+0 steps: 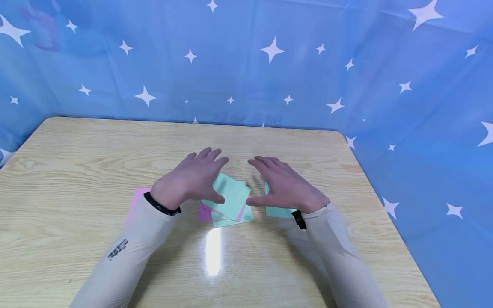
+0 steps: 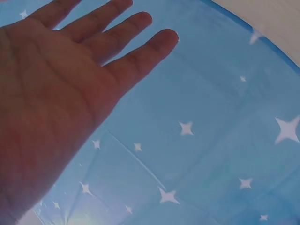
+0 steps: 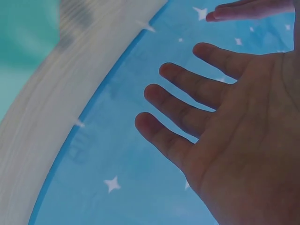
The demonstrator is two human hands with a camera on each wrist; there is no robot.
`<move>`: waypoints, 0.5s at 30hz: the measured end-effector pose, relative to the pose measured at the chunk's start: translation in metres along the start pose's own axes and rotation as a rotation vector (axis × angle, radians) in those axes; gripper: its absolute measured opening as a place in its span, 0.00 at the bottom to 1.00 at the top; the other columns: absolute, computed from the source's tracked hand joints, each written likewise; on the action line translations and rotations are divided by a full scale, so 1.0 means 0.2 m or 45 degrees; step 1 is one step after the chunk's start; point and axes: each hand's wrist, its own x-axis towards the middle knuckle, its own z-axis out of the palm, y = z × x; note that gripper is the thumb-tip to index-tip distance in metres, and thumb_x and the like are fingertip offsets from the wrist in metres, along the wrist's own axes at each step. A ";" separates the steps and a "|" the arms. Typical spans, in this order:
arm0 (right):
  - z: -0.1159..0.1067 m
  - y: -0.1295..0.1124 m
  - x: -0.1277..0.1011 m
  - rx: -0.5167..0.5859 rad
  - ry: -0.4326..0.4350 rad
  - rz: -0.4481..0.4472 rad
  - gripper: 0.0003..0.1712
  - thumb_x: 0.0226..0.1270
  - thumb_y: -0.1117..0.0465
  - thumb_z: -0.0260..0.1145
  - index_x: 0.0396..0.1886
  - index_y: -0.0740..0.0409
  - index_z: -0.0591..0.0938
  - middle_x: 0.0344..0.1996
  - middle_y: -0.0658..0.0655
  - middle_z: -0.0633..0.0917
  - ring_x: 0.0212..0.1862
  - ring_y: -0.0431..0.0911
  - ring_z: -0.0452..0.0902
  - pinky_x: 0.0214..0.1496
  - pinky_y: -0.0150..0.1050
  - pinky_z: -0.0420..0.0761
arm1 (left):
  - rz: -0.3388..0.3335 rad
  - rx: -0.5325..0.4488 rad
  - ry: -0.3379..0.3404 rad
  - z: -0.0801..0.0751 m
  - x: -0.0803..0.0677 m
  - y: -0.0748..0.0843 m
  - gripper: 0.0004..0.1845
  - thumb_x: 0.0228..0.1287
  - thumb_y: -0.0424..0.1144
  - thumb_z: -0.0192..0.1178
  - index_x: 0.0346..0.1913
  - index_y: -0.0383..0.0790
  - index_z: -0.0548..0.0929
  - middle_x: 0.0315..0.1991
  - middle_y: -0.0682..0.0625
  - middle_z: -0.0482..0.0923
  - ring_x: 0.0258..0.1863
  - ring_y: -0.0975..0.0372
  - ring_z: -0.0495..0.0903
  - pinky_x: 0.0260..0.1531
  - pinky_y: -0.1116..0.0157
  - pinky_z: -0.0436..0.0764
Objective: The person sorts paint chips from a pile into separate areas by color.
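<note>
Head view: at the centre of the frame, the left hand (image 1: 190, 177) and the right hand (image 1: 283, 186) are spread flat with straight fingers, palms down, low over the light wooden counter (image 1: 77, 162). Between and partly beneath them lies a loose pile of mint-green and pink paper cards (image 1: 229, 201); the left thumb seems to rest on the top green card, though contact is hard to judge. A further mint-green card (image 1: 275, 210) shows under the right hand, and a pink card (image 1: 139, 197) peeks out lower left beside the left wrist. A blue star-printed curtain (image 1: 269, 64) fills the upper frame.

Left wrist view: the open palm fills the left side, its fingers (image 2: 140, 56) straight, holding nothing, against the curtain.

Right wrist view: the right palm sits lower right, fingers (image 3: 187, 84) spread wide and empty; the counter edge curves at upper left.
</note>
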 end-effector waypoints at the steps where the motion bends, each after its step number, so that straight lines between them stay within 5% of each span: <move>1: 0.00 -0.01 0.01 -0.003 0.001 -0.008 0.58 0.58 0.30 0.72 0.81 0.51 0.60 0.77 0.56 0.63 0.78 0.56 0.57 0.77 0.61 0.60 | -0.005 0.000 0.005 0.00 -0.01 -0.02 0.56 0.53 0.56 0.76 0.80 0.41 0.60 0.81 0.39 0.50 0.81 0.42 0.46 0.76 0.39 0.53; 15: 0.13 -0.16 0.13 -0.076 -0.149 0.040 0.59 0.55 0.30 0.73 0.79 0.52 0.63 0.73 0.58 0.71 0.72 0.58 0.68 0.72 0.59 0.68 | 0.091 0.016 -0.041 0.17 -0.01 -0.10 0.54 0.48 0.53 0.79 0.76 0.37 0.65 0.78 0.38 0.60 0.77 0.41 0.58 0.72 0.38 0.63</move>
